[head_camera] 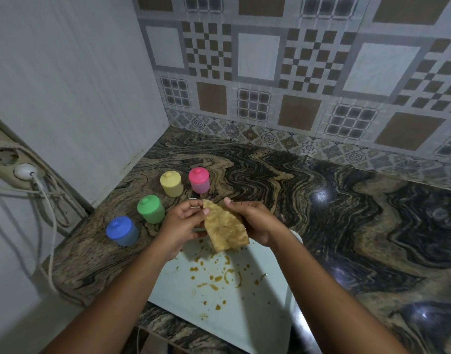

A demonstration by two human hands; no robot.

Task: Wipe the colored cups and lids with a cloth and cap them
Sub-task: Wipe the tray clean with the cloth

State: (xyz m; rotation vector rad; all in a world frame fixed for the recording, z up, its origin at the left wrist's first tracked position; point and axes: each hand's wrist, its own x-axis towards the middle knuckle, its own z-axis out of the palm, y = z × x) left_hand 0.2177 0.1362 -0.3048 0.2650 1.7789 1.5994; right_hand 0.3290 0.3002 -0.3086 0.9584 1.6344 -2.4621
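With the right hand [252,221], grips a crumpled yellow cloth [225,228] just below frame centre; with the left hand [181,223], fingers curled, pinches the cloth's upper edge. Cannot tell of anything wrapped inside. Looks like a late wiping step, with blue cup [122,231], green cup [151,209], yellow cup [171,184] and pink cup [199,180] already capped at centre left on the glossy, swirl-veined stone counter [321,200]. Smooth matte plastic, rounded bodies, knobbed lids. Next probably calls for checking for any unwiped piece, then setting the nubbly cloth down beside the brown-spattered white board [219,290] at lower centre.
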